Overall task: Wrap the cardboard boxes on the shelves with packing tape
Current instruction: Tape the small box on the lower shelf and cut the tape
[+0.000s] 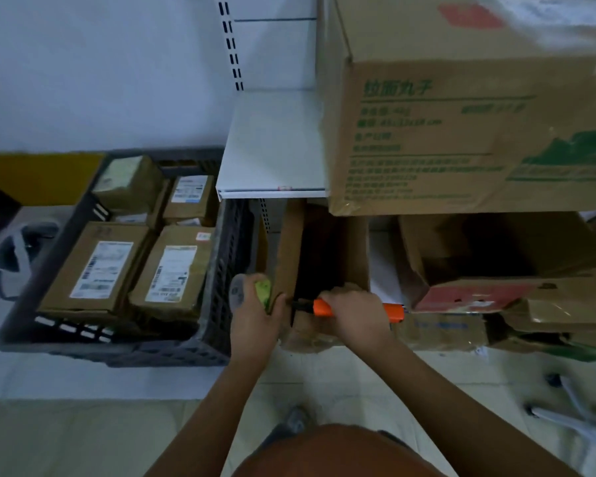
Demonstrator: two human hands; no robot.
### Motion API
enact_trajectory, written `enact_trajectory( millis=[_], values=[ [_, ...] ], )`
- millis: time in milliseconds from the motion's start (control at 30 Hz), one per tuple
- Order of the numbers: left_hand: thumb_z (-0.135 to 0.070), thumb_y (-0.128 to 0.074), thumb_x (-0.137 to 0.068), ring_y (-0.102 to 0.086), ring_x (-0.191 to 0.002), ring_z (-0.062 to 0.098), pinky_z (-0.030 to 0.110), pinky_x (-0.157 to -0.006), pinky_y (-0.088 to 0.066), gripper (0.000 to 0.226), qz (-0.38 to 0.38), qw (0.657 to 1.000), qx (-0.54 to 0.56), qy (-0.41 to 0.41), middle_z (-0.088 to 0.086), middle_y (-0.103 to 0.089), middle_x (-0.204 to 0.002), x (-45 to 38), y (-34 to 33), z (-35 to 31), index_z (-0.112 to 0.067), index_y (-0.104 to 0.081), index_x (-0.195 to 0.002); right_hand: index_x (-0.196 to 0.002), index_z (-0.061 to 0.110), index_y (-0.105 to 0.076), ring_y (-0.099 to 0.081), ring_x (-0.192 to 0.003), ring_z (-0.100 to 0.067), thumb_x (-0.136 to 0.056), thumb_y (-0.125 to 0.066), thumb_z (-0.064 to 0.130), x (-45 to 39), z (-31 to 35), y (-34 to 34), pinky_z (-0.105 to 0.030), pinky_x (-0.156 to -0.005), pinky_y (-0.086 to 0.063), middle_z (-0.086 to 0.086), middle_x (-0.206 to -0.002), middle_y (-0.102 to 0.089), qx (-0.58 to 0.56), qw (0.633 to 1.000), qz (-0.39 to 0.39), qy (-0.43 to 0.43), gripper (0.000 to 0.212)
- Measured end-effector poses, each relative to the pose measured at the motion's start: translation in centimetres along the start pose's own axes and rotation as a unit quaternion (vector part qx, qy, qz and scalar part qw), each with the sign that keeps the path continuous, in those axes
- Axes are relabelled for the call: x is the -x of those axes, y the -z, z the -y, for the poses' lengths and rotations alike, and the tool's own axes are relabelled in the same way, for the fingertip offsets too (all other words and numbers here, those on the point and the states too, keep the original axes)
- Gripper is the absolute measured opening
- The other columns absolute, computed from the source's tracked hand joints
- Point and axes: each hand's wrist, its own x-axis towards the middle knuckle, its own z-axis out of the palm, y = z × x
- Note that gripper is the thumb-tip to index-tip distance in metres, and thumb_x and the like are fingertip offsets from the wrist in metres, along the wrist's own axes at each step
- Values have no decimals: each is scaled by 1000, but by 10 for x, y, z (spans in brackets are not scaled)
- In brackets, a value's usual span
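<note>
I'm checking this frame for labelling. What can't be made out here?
Head view only:
- Inside of the open brown cardboard box: too dark.
- Orange-handled tool: the right hand covers its middle.
- Green printing on the large cardboard box: blurred.
- Grey plastic crate's parcel labels: too small.

Both bare forearms reach forward and down from the bottom of the view, drawing closer together toward the hands. The left hand sits knuckles up, its fingers curled over a tape roll. The right hand lies just beside it, back of the hand up, fingers wrapped round the orange handle of a tool held level. The two hands are near each other but not touching.
</note>
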Motion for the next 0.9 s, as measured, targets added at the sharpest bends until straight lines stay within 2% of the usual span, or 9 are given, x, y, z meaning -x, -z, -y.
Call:
enact_trajectory(
  millis=[133,233,367,467,533,600,667,767,900],
  values=[
    [-40,-61,-95,-54,-52,7,27,-43,-42,40,32,995,-81,-39,-11,-52,-70,-4,5,4,-27,-38,-126,-115,24,-58,-62,-99,-22,-92,-62,44,-16,1,6,-30,-71,-37,0,-110,-60,-44,988,112,-93,31],
    [-41,-60,-96,-48,-47,6,22,-41,-31,43,70,989,-118,-52,-12,-49,-64,7,10,15,-27,-38,-130,-118,23,-56,-62,-98,-21,-89,-68,41,-15,3,5,-31,-75,-43,-1,-116,-54,-79,978,162,-102,36],
    [-43,-58,-97,-63,-59,19,29,-44,-40,46,97,983,-147,-52,-7,-59,-73,28,20,42,-26,-38,-134,-131,24,-51,-65,-91,-25,-86,-71,28,-6,-12,12,-34,-69,-54,-2,-138,-39,-48,991,-69,-104,49],
    [-41,-59,-96,-66,-67,18,27,-47,-41,44,126,979,-152,-55,-12,-57,-79,42,27,58,-27,-38,-133,-152,25,-28,-64,-78,-25,-82,-75,24,-20,-35,25,-28,-52,-45,-5,-152,-29,0,979,-169,-109,84],
    [-41,-60,-96,-67,-70,17,26,-49,-41,46,140,976,-161,-48,-12,-56,-81,52,28,63,-31,-34,-133,-158,29,-10,-64,-81,-25,-86,-71,27,-33,-46,27,-27,-53,-39,-3,-160,-19,25,985,-132,-109,94],
    [-42,-63,-93,-67,-67,18,29,-50,-46,50,138,975,-166,-55,-10,-57,-80,59,28,68,-37,-28,-128,-157,35,-6,-65,-98,-27,-91,-62,21,-42,-53,27,-30,-64,-49,3,-165,-11,57,994,-40,-81,88],
    [-41,-70,-88,-64,-56,18,28,-42,-44,55,132,970,-188,-76,-7,-62,-76,61,26,72,-33,-33,-128,-155,41,-12,-57,-121,-29,-92,-55,11,-47,-59,29,-36,-84,-54,5,-166,-9,76,995,44,-44,82],
    [-32,-81,-79,-59,-44,16,18,-33,-26,64,101,967,-219,-78,-4,-60,-67,63,22,70,-14,-48,-131,-151,45,-32,-38,-141,-27,-92,-54,11,-55,-64,41,-39,-104,-45,2,-166,-10,-31,992,122,-23,71],
    [-26,-69,-90,-68,-73,28,31,-49,-43,56,66,983,-166,-40,3,-63,-96,54,12,42,-16,-41,-138,-139,30,-54,-48,-130,-30,-92,-56,13,-69,-76,45,-34,-97,-43,-8,-153,-40,-72,990,120,-33,50]
  ],
)
